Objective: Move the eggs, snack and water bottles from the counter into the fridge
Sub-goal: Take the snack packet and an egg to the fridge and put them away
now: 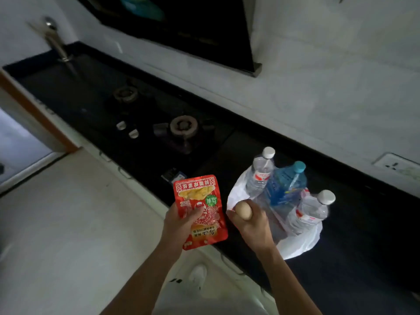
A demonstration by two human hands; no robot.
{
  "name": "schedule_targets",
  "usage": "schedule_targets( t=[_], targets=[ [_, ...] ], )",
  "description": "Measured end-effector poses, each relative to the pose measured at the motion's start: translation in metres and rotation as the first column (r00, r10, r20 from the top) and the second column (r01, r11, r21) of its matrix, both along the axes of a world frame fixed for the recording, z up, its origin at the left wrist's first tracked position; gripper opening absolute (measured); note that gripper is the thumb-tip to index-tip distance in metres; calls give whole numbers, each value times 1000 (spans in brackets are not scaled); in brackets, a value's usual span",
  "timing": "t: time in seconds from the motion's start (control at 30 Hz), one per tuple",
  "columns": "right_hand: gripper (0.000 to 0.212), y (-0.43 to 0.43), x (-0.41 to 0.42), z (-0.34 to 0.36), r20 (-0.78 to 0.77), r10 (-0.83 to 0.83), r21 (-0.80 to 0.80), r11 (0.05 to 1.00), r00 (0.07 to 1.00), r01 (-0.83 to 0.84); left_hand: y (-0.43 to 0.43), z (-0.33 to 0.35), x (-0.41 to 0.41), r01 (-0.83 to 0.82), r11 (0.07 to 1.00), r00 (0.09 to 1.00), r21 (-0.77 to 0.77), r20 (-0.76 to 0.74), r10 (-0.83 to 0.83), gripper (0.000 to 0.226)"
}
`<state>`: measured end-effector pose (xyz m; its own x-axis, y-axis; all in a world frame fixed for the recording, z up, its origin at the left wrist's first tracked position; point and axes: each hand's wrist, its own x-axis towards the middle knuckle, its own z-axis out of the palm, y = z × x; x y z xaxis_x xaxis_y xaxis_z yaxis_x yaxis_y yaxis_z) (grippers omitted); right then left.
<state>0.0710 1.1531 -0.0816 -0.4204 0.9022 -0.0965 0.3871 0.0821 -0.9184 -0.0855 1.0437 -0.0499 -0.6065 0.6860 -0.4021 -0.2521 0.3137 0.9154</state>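
The person's left grip [181, 223] is clamped on a red foil snack pouch [200, 208], thumb across its front. The pouch is held out past the front edge of the black counter [352, 235], over the pale floor [68, 223]. The right grip [252, 226] is curled round a brown egg [243, 211] at that edge, just beside a white plastic bag [302, 244]. In the bag stand a clear white-capped water bottle [260, 171], a blue teal-capped bottle [286, 185] and a second clear bottle [311, 212]. A gas hob [181, 130] sits well apart.

Chinese lettering on snack packet [210, 215]
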Motion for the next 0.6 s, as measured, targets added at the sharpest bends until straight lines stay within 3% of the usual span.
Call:
schedule_targets(
  t=[0.23, 0.4, 0.6],
  targets=[
    [19, -54, -31, -10, -24, 282, -90, 955, 959, -283, -90, 2, 16, -330, 944, 944, -20, 25, 330, 25],
    [21, -105, -65, -12, 5, 527, -144, 842, 850, -521, -168, 7, 19, -566, 824, 823, -31, 46, 567, 22],
    [25, -175, -118, -10, 12, 720, -91, 692, 694, -716, -265, 9, 16, -759, 649, 649, -50, 10, 760, 27]
  ],
)
